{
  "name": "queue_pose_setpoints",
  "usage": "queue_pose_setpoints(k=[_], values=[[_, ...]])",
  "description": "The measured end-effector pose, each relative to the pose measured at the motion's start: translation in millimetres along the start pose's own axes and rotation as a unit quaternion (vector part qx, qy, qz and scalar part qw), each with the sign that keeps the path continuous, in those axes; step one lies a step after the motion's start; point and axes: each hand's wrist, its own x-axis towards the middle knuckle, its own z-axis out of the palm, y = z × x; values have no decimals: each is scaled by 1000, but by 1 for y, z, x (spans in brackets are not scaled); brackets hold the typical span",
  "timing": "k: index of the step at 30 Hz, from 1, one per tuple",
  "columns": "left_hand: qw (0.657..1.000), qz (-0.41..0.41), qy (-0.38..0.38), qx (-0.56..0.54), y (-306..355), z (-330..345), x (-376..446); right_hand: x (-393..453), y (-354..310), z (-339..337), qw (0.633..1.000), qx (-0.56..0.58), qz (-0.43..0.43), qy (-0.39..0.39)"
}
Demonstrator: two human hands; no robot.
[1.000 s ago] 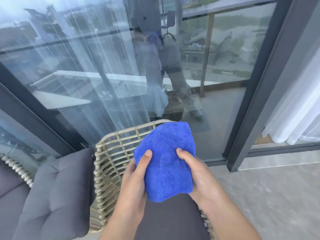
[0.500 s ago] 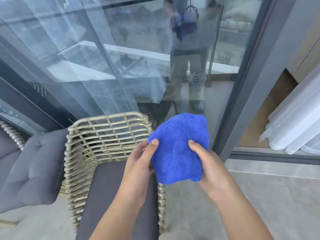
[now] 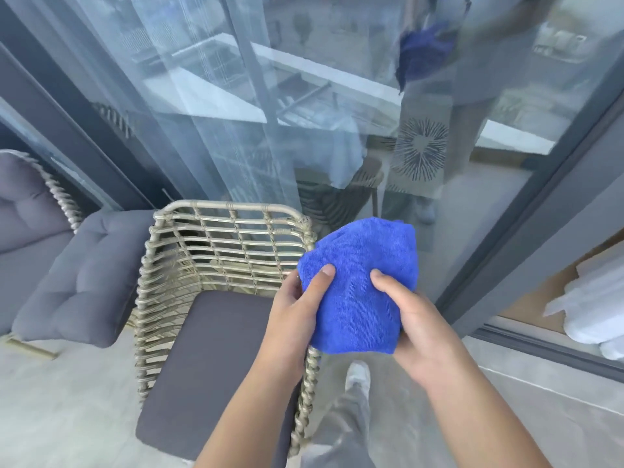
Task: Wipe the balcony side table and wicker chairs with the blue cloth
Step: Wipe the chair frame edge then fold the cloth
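The blue cloth [image 3: 361,285] is bunched between both hands, held in the air above the right arm of a wicker chair [image 3: 216,251]. My left hand [image 3: 297,319] grips its left side with the thumb on top. My right hand [image 3: 415,329] grips its right side, thumb pressed into the fabric. The chair has a woven beige frame and a dark grey seat pad [image 3: 212,373]. No side table is in view.
A second wicker chair with a padded grey cushion [image 3: 81,282] stands at the left. A glass sliding door [image 3: 304,113] with a dark frame rises just behind the chairs. White curtain [image 3: 594,298] hangs at right. My leg and shoe [image 3: 358,376] are on the tiled floor.
The view has tilted down and the chair now shows more of its seat, further left in the frame. Both hands keep holding the cloth, now over the chair's right arm.
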Motion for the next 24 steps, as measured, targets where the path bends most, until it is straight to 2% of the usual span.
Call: queue_pose_setpoints(k=[5,9,14,17,20,24], values=[[998,-8,56,30,-15,-3,84,58,-20,-1,997,-53,-14,56],[990,-82,117,-5,-24,-11,179,115,-39,6,993,-77,-1,90],[973,-113,199,17,-17,-27,315,185,-63,31,992,-96,31,80],[956,-158,246,13,-27,-42,369,212,-70,37,992,-84,51,82],[949,-186,251,-37,-41,-56,399,229,-76,37,990,-88,70,87],[959,-176,193,-110,-48,-64,422,251,-90,31,988,-86,91,94]])
